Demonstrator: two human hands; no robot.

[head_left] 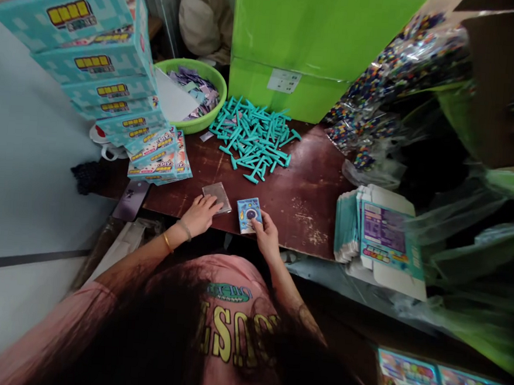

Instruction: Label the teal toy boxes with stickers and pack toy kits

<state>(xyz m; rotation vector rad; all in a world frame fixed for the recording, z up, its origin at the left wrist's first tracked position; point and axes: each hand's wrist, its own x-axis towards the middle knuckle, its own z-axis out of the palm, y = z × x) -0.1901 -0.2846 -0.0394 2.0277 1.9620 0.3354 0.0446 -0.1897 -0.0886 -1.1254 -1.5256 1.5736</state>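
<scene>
My left hand [199, 214] lies with its fingers stretched out over a flat, clear plastic packet [218, 195] near the table's front edge. Whether it is one bag or a thin stack, I cannot tell. My right hand [266, 235] pinches the lower right corner of a small blue picture card [248, 211], its thumb on top. A dark round shape is printed in the card's middle. The card is held to the right of the plastic packet, apart from it. Beyond both hands lies a heap of small teal T-shaped plastic pieces [256, 135].
Teal printed boxes [102, 67] are stacked high at left, beside a green basket [209, 122] of small packets. A large green carton [302, 43] stands behind. Folded flat boxes [381, 236] lie at right, below bags of colourful beads [376, 119]. A phone [131, 199] rests at the left edge.
</scene>
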